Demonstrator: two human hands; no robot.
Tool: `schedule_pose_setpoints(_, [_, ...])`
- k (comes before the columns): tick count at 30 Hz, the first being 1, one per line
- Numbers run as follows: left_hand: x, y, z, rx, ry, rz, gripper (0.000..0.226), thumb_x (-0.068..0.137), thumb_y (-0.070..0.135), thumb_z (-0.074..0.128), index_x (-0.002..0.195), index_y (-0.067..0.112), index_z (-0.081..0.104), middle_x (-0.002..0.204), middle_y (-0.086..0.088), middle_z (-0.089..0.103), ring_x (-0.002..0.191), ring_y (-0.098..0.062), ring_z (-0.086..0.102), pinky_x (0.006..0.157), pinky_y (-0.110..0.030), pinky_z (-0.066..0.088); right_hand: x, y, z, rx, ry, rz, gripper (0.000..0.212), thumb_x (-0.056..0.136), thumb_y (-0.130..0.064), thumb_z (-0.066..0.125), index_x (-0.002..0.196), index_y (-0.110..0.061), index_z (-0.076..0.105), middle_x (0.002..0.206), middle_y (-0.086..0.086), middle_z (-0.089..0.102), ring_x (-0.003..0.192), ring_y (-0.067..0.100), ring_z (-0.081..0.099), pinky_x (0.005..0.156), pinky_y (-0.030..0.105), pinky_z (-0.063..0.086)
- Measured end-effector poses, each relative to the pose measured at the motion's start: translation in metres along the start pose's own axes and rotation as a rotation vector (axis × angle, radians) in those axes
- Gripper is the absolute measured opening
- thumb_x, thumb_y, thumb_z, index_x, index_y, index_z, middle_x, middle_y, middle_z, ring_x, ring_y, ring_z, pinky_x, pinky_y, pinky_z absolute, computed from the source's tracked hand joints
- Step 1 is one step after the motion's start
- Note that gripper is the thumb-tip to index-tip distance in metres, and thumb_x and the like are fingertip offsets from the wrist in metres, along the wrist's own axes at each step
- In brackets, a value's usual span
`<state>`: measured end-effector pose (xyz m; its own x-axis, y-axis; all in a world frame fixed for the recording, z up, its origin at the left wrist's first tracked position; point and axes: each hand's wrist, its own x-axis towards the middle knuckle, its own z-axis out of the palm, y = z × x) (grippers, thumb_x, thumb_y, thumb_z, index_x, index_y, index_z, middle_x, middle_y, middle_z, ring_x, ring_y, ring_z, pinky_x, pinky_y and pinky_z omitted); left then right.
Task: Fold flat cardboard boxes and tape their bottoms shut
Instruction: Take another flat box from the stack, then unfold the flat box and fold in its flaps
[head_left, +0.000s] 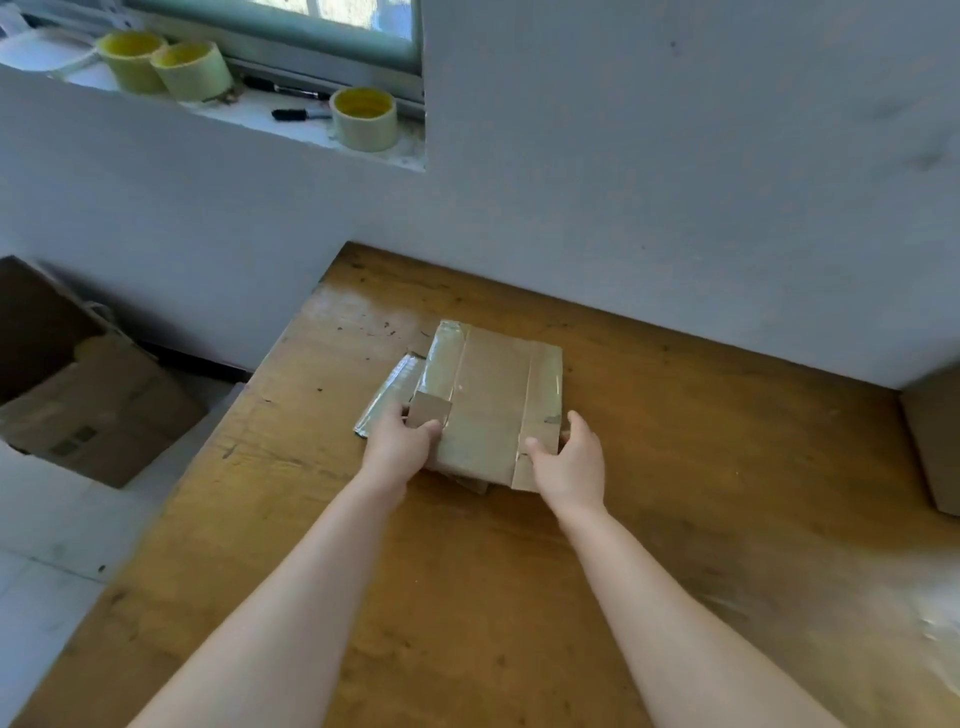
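A flattened brown cardboard box (488, 400) with shiny strips of tape on it lies on the wooden table (701, 493), on top of at least one more flat box whose edge shows at the left (387, 397). My left hand (400, 441) grips the top box's near left corner, thumb on top beside a small flap. My right hand (569, 462) grips its near right corner, thumb on top and fingers round the edge. Three rolls of yellowish tape (363, 118) stand on the window sill, far from both hands.
A black marker (298, 114) lies on the sill (249, 111) between the tape rolls. An open cardboard carton (88, 410) sits on the floor left of the table. Another box's corner (935, 441) shows at the table's right edge. The wall runs just behind the table.
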<state>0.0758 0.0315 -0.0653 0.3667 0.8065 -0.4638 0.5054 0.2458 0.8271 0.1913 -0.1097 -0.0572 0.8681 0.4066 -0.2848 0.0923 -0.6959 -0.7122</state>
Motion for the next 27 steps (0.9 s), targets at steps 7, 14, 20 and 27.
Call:
schedule_pose_setpoints(7, [-0.062,-0.003,0.027,-0.313,-0.026,0.056,0.02,0.09,0.008,0.061,0.104,0.021,0.056,0.104,-0.002,0.065,0.092,-0.018,0.063,0.083,-0.04,0.054,-0.029,0.026,-0.051,0.186,0.099,-0.056,0.06,0.09,-0.025,0.066,0.144,-0.024,0.04,0.142,0.001,0.046,0.132,0.02,0.042,0.108,0.044,0.04])
schedule_pose_setpoints(14, [-0.154,-0.004,0.09,-0.391,0.029,0.134,0.016,0.093,0.01,0.057,0.095,0.026,0.057,0.1,-0.001,0.068,0.092,-0.016,0.065,0.079,-0.033,0.054,-0.065,0.083,-0.131,0.193,0.157,-0.13,0.058,0.09,-0.024,0.066,0.143,-0.023,0.042,0.136,-0.002,0.051,0.125,0.018,0.049,0.1,0.033,0.042])
schedule_pose_setpoints(20, [-0.24,-0.006,0.158,-0.408,0.075,0.15,0.01,0.098,0.018,0.049,0.101,0.022,0.057,0.101,0.002,0.066,0.09,-0.011,0.062,0.065,-0.021,0.046,-0.09,0.14,-0.215,0.15,0.15,-0.184,0.058,0.09,-0.025,0.066,0.143,-0.022,0.042,0.135,0.0,0.052,0.122,0.019,0.051,0.1,0.037,0.046])
schedule_pose_setpoints(27, [-0.301,-0.002,0.208,-0.321,0.051,0.198,0.009,0.099,0.018,0.048,0.098,0.025,0.054,0.101,0.004,0.063,0.091,-0.009,0.06,0.068,-0.022,0.047,-0.111,0.191,-0.272,0.176,0.184,-0.155,0.056,0.091,-0.024,0.065,0.143,-0.023,0.043,0.129,0.0,0.053,0.116,0.018,0.052,0.096,0.036,0.047])
